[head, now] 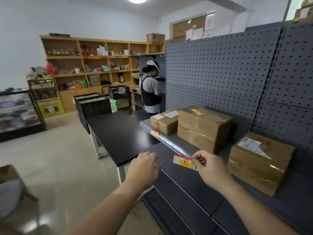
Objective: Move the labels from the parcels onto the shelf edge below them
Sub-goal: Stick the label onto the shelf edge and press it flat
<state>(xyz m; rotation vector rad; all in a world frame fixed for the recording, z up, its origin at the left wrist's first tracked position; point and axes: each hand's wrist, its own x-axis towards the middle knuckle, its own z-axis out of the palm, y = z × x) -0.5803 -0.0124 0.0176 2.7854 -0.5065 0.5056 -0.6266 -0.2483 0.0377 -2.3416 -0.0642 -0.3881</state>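
Note:
My right hand (209, 167) pinches a red and yellow label (183, 161) by its right end, just in front of the shelf edge (171, 142) below the big middle parcel (203, 128). My left hand (144, 168) hovers to the left with loosely curled fingers and holds nothing. The middle parcel carries another red and yellow label (197, 112) on top. A small parcel (163, 122) stands at the left, and a label (154, 133) sits on the shelf edge below it. A third parcel (259, 161) stands at the right with a white shipping sticker.
A grey pegboard (220, 70) backs the shelf. A black table (116, 131) stands left of the shelf end, with black crates (92, 106) behind it. A person (151, 89) works at the far side. Wooden shelving (94, 65) lines the back wall.

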